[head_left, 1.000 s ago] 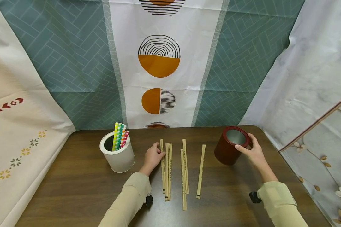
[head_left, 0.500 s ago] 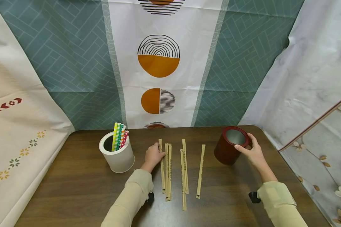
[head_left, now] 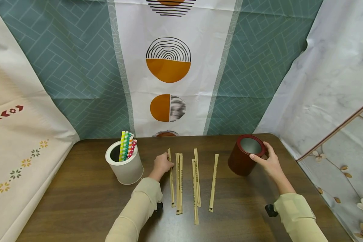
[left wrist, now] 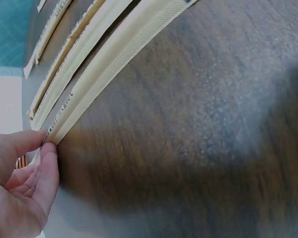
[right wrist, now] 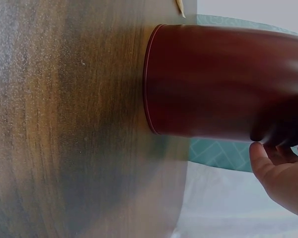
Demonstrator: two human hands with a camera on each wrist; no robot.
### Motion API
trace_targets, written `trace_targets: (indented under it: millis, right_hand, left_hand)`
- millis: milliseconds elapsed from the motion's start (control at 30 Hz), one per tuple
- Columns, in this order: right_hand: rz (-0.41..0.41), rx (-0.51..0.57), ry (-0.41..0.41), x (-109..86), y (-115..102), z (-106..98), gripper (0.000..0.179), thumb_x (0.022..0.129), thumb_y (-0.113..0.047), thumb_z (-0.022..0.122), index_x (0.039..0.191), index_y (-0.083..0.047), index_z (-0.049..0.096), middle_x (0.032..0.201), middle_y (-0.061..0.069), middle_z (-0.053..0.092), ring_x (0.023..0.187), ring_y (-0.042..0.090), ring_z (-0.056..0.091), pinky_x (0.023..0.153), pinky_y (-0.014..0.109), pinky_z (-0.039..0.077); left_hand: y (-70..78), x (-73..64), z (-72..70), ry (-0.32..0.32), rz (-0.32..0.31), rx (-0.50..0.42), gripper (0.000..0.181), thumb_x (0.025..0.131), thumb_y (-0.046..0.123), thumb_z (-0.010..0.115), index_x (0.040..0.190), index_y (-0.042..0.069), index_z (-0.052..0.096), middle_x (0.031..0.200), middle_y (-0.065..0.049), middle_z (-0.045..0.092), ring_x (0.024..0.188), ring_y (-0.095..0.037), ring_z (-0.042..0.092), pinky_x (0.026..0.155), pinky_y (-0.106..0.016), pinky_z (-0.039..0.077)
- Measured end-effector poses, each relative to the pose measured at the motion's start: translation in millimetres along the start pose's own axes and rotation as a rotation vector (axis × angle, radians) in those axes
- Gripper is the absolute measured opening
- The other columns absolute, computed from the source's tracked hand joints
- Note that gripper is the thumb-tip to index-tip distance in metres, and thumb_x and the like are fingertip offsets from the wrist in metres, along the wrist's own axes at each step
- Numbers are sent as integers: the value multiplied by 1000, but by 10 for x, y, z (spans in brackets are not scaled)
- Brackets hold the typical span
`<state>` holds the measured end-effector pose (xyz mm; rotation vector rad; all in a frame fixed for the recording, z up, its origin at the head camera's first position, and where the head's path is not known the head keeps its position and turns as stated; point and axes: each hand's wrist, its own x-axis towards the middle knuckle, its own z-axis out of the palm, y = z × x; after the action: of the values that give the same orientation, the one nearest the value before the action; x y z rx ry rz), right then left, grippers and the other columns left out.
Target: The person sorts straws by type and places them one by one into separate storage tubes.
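My left hand pinches a beige paper-wrapped straw between thumb and forefinger near its far end. The straw lies lengthwise over the table, with printed lettering along its wrapper. Right beside it lies a close pair of similar wrapped straws. At the right, my right hand holds the upper right side of a dark red canister, thumb at the near rim and fingers round the back. The canister stands upright, its round mouth facing up. In the right wrist view, fingertips meet the side of the canister.
More wrapped straws and a single one lie mid-table. At the left stands a white canister with several colourful patterned straws leaning in it. A patterned cloth hangs behind the brown table.
The left hand has shifted slightly left, drawing the pinched straw away from the neighbouring pair. My right hand and the red canister have stayed in place.
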<state>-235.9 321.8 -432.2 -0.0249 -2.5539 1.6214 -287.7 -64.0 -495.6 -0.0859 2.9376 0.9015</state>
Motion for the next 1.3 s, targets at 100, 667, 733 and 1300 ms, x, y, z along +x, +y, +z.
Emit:
trace_targets:
  millis: [100,667,733,1300]
  right_hand:
    - [-2,0,0,2,4,0,80,84,-23,59,140,-2,5,137,24,24,116,32,36,72,2,37]
    - [2,18,24,-25,15,1,79,84,-21,60,140,-2,8,135,23,26,109,16,41,72,3,38]
    - [3,23,24,-24,12,2,79,83,-21,60,140,-2,8,135,23,26,111,19,40,72,3,38]
    - [6,-9,8,-10,-8,-7,80,84,-24,59,140,-2,6,136,23,26,119,34,33,71,2,35]
  left_hand:
    - [-4,-3,-22,-14,2,21,35,72,17,67,102,2,57,83,-13,62,70,-25,56,63,-34,46]
    - [-65,-45,-206,-108,17,-61,31,76,12,60,105,2,53,55,-2,58,44,-11,52,49,-24,42]
    - [-54,-32,-252,-134,13,-79,33,77,12,58,107,3,51,53,-2,57,43,-10,52,48,-23,42]
    - [258,67,-545,-146,30,-241,22,83,15,53,99,6,42,57,-5,55,46,-13,54,54,-30,50]
